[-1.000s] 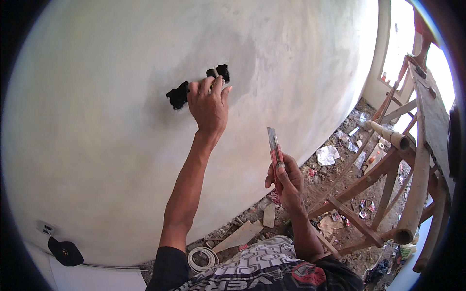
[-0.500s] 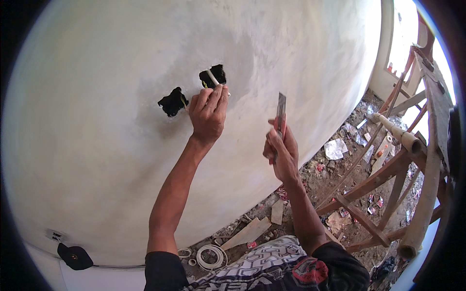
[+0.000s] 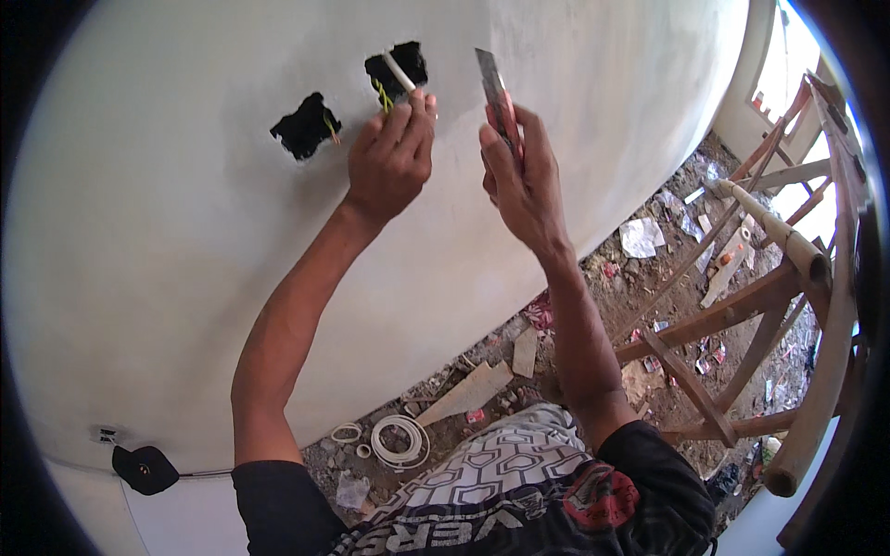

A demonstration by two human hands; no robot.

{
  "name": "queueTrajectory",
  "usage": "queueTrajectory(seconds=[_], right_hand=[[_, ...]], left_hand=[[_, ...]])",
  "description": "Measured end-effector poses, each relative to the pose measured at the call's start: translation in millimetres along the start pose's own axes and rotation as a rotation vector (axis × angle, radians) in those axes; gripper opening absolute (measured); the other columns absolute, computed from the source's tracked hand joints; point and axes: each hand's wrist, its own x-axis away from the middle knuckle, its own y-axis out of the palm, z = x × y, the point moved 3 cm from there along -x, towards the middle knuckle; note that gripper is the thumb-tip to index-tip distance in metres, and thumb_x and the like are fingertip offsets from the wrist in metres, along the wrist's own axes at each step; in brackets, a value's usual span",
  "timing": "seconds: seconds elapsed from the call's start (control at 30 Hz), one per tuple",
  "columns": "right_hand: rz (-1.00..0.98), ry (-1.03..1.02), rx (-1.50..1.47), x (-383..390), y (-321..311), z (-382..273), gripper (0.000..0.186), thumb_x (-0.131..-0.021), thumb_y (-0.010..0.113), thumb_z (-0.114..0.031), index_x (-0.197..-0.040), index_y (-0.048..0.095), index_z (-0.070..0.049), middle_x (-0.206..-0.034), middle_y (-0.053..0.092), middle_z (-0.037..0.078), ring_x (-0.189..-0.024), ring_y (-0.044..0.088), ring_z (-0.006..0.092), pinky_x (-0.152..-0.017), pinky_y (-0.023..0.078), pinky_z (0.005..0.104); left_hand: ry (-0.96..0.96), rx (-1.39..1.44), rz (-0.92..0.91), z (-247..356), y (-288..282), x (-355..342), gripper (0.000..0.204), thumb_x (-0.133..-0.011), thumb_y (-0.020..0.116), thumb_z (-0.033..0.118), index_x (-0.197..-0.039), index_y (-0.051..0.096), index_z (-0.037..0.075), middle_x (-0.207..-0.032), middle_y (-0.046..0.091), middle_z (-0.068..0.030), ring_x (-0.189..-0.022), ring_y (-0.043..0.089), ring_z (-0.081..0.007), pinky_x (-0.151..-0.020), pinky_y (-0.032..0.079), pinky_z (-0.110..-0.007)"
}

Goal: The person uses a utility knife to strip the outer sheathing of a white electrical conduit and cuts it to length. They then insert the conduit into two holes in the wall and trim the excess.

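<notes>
Two dark rectangular wall box holes are cut in the white plastered wall: a left hole (image 3: 304, 124) and a right hole (image 3: 397, 67). A white cable (image 3: 400, 72) with yellow-green wires (image 3: 382, 95) comes out of the right hole. My left hand (image 3: 391, 157) is raised to that hole and pinches the white cable between its fingertips. My right hand (image 3: 521, 176) is just to the right of it, apart from the wall, gripping a red-handled utility knife (image 3: 497, 91) with the blade pointing up.
A wooden scaffold of poles (image 3: 769, 278) stands at the right. The floor below holds rubble, a wooden offcut (image 3: 466, 393), paper scraps and a white wire coil (image 3: 400, 441). A black fitting (image 3: 144, 468) hangs low on the wall at the left.
The view has shifted up and closer to the holes. My right hand has lifted the knife up beside my left hand. My left hand now holds the white cable at the right hole.
</notes>
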Motion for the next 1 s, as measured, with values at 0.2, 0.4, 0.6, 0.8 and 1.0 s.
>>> queueTrajectory(seconds=[0.2, 0.4, 0.6, 0.8, 1.0], right_hand=[[-0.074, -0.231, 0.335, -11, 10, -39, 0.029, -0.101, 0.056, -0.020, -0.121, 0.054, 0.002, -0.102, 0.070, 0.028, -0.091, 0.069, 0.0460, -0.079, 0.053, 0.0488], [-0.131, -0.211, 0.461, -22, 25, -52, 0.024, -0.099, 0.055, -0.017, -0.114, 0.055, 0.002, -0.086, 0.068, 0.028, -0.083, 0.068, 0.0494, -0.070, 0.053, 0.0531], [-0.115, -0.186, 0.419, -25, 41, -50, 0.019, -0.101, 0.051, -0.016, -0.113, 0.051, -0.002, -0.084, 0.065, 0.031, -0.082, 0.064, 0.0517, -0.068, 0.048, 0.0571], [-0.079, -0.291, 0.389, -25, 46, -39, 0.018, -0.101, 0.051, -0.015, -0.112, 0.051, -0.002, -0.086, 0.065, 0.031, -0.083, 0.064, 0.0515, -0.069, 0.049, 0.0569], [-0.079, -0.271, 0.351, -27, 49, -39, 0.017, -0.101, 0.051, -0.015, -0.112, 0.051, -0.002, -0.090, 0.065, 0.032, -0.084, 0.064, 0.0520, -0.070, 0.049, 0.0564]], left_hand=[[-0.206, 0.202, 0.016, -1, -1, 15, 0.045, -0.090, 0.074, 0.023, -0.134, 0.064, 0.017, -0.133, 0.065, 0.0061, -0.112, 0.057, -0.0167, -0.090, 0.038, -0.034], [-0.277, 0.316, 0.191, -7, -6, 21, 0.023, -0.090, 0.071, 0.020, -0.113, 0.073, 0.017, -0.122, 0.067, 0.0033, -0.110, 0.053, -0.0212, -0.091, 0.033, -0.039], [-0.395, 0.108, 0.156, -40, -12, 16, 0.017, -0.092, 0.071, 0.037, -0.102, 0.080, 0.027, -0.107, 0.051, 0.0040, -0.102, 0.041, -0.0210, -0.094, 0.028, -0.042], [-0.435, -0.002, 0.060, -34, -13, 1, 0.032, -0.095, 0.058, 0.039, -0.110, 0.077, 0.018, -0.111, 0.052, -0.0124, -0.103, 0.045, -0.0355, -0.085, 0.032, -0.051], [-0.430, -0.038, 0.088, -35, -4, 3, 0.031, -0.095, 0.059, 0.039, -0.109, 0.078, 0.019, -0.110, 0.052, -0.0124, -0.102, 0.045, -0.0347, -0.083, 0.031, -0.052]])
